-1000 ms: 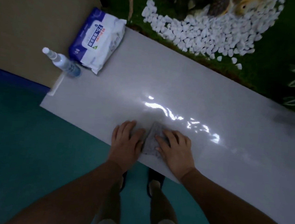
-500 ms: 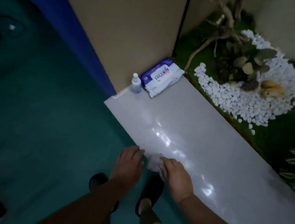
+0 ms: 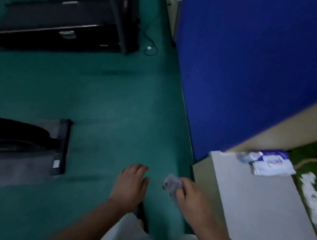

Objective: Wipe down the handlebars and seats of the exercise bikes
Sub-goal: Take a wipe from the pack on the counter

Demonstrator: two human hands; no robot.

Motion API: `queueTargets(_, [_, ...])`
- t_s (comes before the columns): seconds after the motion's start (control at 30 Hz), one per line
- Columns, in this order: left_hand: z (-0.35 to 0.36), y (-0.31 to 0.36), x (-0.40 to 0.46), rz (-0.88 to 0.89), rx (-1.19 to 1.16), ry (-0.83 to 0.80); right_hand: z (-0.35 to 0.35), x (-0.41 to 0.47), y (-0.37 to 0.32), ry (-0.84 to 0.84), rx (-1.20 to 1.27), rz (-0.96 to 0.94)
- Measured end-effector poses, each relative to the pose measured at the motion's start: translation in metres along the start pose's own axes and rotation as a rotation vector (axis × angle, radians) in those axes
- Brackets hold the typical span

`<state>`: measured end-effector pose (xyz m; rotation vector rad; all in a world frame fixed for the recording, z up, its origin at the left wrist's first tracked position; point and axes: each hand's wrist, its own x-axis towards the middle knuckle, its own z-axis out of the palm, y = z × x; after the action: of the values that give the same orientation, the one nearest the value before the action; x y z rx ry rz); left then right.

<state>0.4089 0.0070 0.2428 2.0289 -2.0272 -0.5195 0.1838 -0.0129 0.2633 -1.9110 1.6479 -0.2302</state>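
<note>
1. Wet-wipe pack (image 3: 272, 165) and a blurred spray bottle (image 3: 246, 157) at the far corner of the white ledge (image 3: 261, 205).
2. Right hand (image 3: 191, 197) grasps a crumpled grey cloth (image 3: 172, 184) above the green floor (image 3: 107, 105), just off the ledge's near edge; cloth axis indistinct.
3. Left hand (image 3: 131, 184), fingers relaxed, holding nothing.
4. Exercise-machine base (image 3: 59, 145) at left, well apart.

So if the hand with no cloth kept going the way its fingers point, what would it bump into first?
Probably nothing soon. The left hand points up the picture over bare green floor; far ahead stands black gym equipment, though depth is unclear.
</note>
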Motion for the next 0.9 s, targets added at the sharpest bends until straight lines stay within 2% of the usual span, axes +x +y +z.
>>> queueTargets(0.2, [-0.070,-0.071,-0.009,-0.236,-0.046,0.147,0.005,0.067,-0.117,-0.110,-0.015,-0.241])
queueTargets(0.43, [-0.120,-0.120,0.011,-0.433,-0.059,0.255,0.005,0.150,-0.197,-0.233,0.037,-0.409])
queueTargets(0.73, [-0.179,-0.160,0.104,-0.654,-0.071,0.387,-0.013,0.305,-0.279,-0.367,0.005,-0.637])
queueTargets(0.9, [-0.217,-0.170,0.154,-0.822,-0.063,0.527,-0.023,0.385,-0.330,-0.482,0.072,-0.794])
